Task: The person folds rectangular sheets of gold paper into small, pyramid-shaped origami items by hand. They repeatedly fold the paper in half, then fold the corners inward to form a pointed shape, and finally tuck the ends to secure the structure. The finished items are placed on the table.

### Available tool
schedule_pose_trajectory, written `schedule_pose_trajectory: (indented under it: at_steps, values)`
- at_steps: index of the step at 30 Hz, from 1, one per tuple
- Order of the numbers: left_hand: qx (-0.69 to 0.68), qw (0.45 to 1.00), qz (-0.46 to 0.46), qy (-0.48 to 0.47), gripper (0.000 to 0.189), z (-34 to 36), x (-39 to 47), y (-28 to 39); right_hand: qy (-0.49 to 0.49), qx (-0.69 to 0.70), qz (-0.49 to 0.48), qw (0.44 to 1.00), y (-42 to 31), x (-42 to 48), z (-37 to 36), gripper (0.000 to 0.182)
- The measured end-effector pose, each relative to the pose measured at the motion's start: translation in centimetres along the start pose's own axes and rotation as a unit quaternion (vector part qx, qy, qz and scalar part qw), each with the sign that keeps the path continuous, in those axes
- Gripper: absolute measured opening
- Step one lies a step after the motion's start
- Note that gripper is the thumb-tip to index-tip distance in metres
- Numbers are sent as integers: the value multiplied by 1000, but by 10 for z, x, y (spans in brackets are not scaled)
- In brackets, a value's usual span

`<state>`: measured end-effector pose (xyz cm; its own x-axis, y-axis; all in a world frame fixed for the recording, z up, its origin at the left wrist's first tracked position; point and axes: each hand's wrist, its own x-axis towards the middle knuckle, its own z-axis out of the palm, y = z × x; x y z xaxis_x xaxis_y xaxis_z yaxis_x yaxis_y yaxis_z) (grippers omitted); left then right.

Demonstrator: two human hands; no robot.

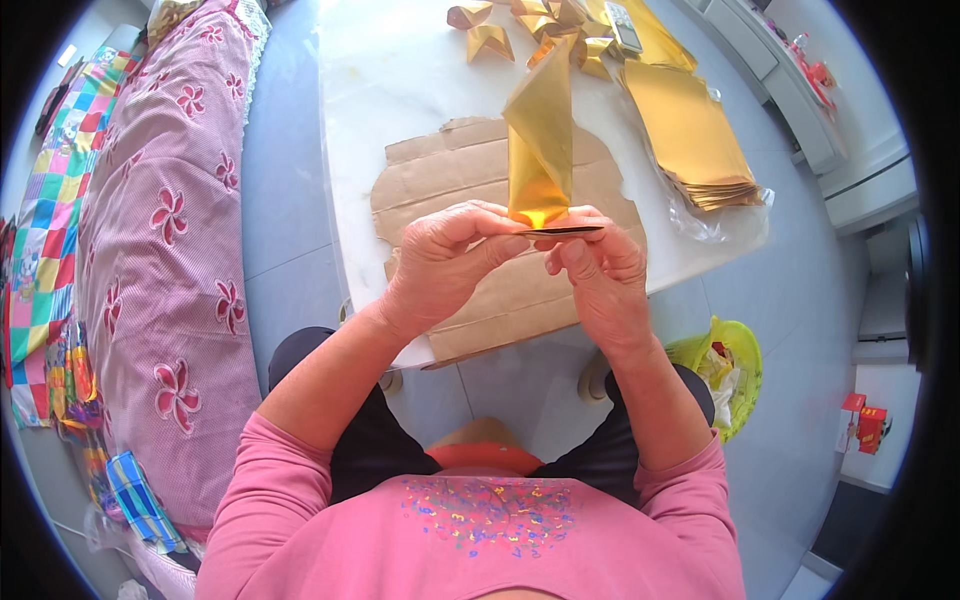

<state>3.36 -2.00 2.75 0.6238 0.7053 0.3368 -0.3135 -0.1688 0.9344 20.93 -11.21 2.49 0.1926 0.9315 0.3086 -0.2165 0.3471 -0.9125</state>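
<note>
A partly folded sheet of gold foil paper (540, 150) stands up between my two hands, its top narrowing to a slanted point. My left hand (450, 251) pinches the sheet's lower left edge between thumb and fingers. On the other side, my right hand (604, 277) has its fingers behind the folded bottom strip and its thumb in front. Both hands are above a flattened piece of brown cardboard (502, 300) lying on the white table (360, 97). Several folded gold paper pieces (491, 43) sit at the table's far side.
A stack of gold paper sheets (686, 135) rests on clear plastic at the table's right. Near the folded pieces is a white remote control (624, 27). A yellow-green basket (750, 390) with contents stands on the floor at right. Left is a bed with a pink flowered cover (169, 300).
</note>
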Motion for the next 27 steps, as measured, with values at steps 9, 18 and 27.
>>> schedule_pose_trajectory:
  at_steps: [9, 18, 27]
  values:
    - [70, 996, -33, -38, 17, 1, 0, -6, 55, 181, 78, 979, -2, 2, 6, 12]
    - [134, 989, 1, -68, 13, 3, -1, -2, 64, 155, 128, 977, -5, 2, -2, 17]
    - [26, 991, -110, 70, 17, 27, -9, -8, 158, 199, 139, 957, 10, 0, 6, 12]
